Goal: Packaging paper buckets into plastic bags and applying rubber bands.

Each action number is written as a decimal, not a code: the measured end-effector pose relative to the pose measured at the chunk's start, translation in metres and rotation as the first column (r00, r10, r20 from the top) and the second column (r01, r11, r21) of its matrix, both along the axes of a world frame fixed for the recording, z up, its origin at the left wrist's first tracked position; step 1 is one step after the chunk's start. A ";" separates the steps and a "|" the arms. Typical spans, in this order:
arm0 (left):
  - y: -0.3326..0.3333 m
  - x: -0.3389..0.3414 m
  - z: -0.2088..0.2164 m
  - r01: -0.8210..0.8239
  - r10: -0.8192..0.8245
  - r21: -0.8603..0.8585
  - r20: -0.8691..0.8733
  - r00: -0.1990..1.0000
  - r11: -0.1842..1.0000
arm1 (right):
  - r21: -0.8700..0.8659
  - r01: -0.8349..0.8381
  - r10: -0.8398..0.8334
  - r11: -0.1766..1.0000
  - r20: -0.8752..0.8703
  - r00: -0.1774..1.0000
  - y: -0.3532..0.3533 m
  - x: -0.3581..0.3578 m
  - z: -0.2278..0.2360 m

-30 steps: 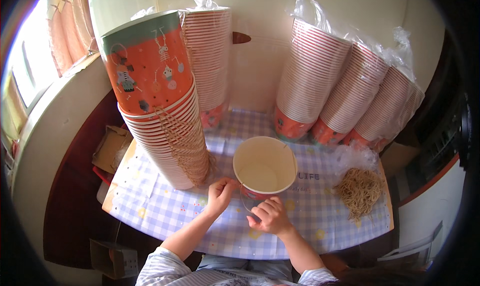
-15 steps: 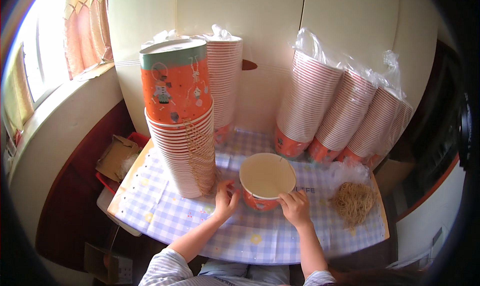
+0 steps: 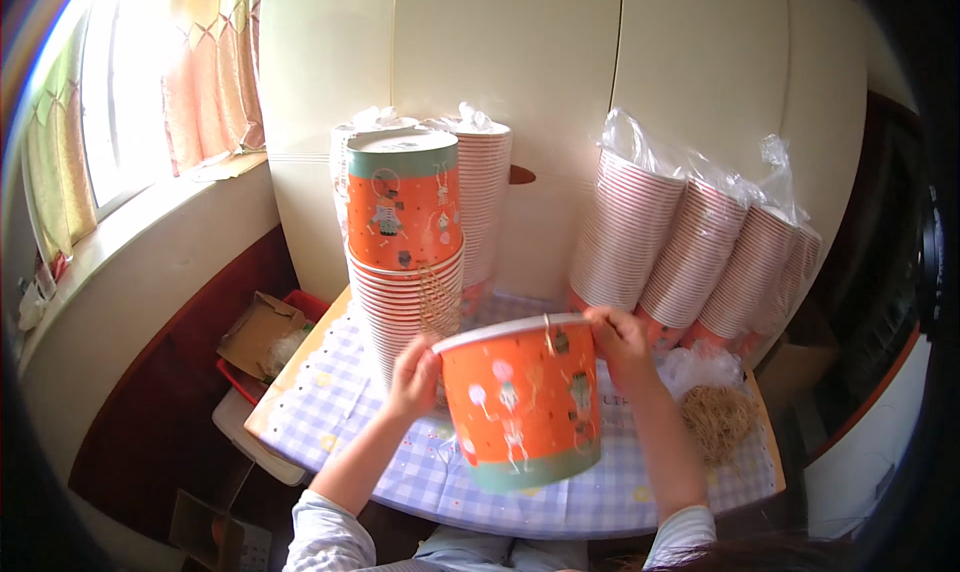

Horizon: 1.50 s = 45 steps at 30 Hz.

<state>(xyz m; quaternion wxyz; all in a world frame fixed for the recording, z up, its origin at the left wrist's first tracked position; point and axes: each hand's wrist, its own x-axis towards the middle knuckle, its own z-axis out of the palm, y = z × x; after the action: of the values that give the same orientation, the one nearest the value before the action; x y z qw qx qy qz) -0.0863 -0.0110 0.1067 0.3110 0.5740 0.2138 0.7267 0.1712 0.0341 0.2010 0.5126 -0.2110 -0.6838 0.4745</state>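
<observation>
An orange paper bucket [image 3: 520,402] with a green bottom band and cartoon figures hangs tilted above the table, its printed side facing me. My left hand [image 3: 414,380] is closed on its rim at the left, and my right hand [image 3: 622,347] grips the rim at the right. A short tan cord [image 3: 548,334] hangs over the rim near the right hand. Behind my left hand stands a tall stack of nested buckets [image 3: 405,297], topped by an upside-down bucket [image 3: 405,207]. Tan cord loops [image 3: 438,302] drape down that stack's side.
Plastic-wrapped bucket stacks [image 3: 630,232] lean at the back right, and another stack [image 3: 485,202] stands behind the left one. A bundle of tan cords [image 3: 716,424] lies by a clear plastic bag [image 3: 700,369] at right. A checked cloth [image 3: 400,482] covers the table.
The bucket has been lifted off the table and tipped, so its printed side shows instead of its inside. My left hand has closed on its rim. The view has shifted.
</observation>
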 end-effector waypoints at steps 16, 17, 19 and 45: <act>0.050 -0.117 0.225 -0.458 0.473 -0.129 0.134 0.871 0.879 | 0.448 0.050 -0.118 0.892 0.125 0.985 0.050 -0.132 0.183; 0.043 -0.106 0.224 -0.414 0.431 -0.148 0.107 0.896 0.898 | 0.425 0.071 -0.143 0.903 0.140 0.980 0.055 -0.138 0.186; 0.064 -0.112 0.213 -0.409 0.431 -0.225 0.057 0.901 0.885 | 0.407 0.109 -0.200 0.907 0.189 0.961 0.070 -0.146 0.187; 0.069 -0.094 0.119 -0.546 0.506 -0.090 -0.276 0.817 0.833 | 0.506 -0.060 -0.187 0.861 0.423 0.887 0.086 -0.153 0.094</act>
<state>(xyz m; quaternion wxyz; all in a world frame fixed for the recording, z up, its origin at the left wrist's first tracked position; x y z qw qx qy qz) -0.1806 0.0581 0.2257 0.1155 0.5482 0.4599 0.6889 0.0184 0.1204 0.2946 0.3897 -0.1980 -0.8774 0.1978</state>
